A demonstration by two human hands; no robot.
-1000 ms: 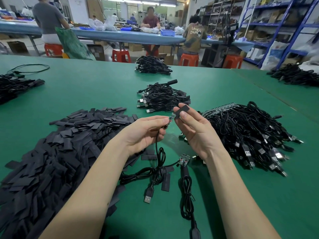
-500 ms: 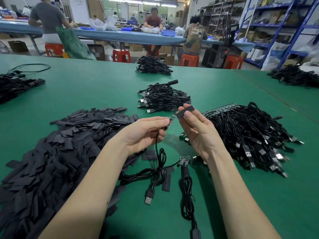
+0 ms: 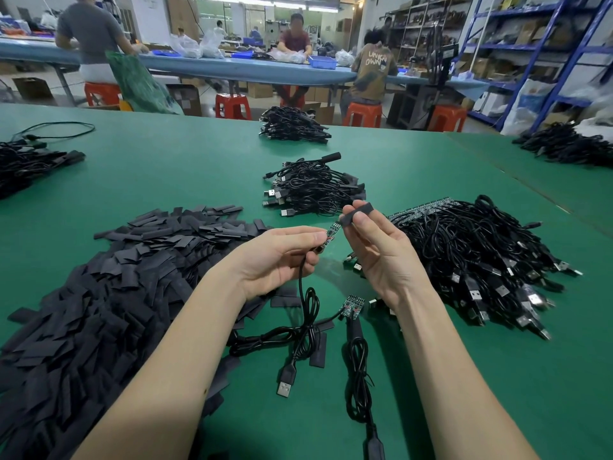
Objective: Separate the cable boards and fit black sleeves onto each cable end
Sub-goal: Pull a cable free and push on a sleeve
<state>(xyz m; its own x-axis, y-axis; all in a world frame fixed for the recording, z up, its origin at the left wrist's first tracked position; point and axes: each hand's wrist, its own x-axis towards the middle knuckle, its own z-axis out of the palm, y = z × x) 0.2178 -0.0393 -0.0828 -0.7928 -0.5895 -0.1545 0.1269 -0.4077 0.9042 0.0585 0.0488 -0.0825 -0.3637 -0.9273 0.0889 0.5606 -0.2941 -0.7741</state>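
Forearms of mine reach out over the green table (image 3: 414,410), and just below them two loose cables lie on its felt-like top: one coiled with its USB plug (image 3: 286,384) pointing toward me, the other running off the near edge, both ending at a joined pair of small boards (image 3: 353,306). My left hand (image 3: 278,257) has thumb and fingers curled around the end of a cable (image 3: 302,293), pinching it just behind its little circuit board (image 3: 331,233), which sticks up and to the right. My right hand (image 3: 378,250) pinches a black sleeve (image 3: 356,214) between thumb and fingertips, its lower end just beside the board's tip; I cannot tell whether they touch. To my left spreads a broad heap of flat black sleeves (image 3: 109,287). To my right sits a big pile of cables with USB plugs (image 3: 481,260) fanned outward and a strip of boards along its far edge. Beyond my hands is a smaller bundle of cables (image 3: 315,187), then another bundle (image 3: 293,125) at the table's far edge, with more black cable heaps at the far left and far right. Past the table, people sit on orange stools (image 3: 232,106) at a long blue bench (image 3: 238,69), and blue shelving (image 3: 544,44) with boxes fills the right wall.
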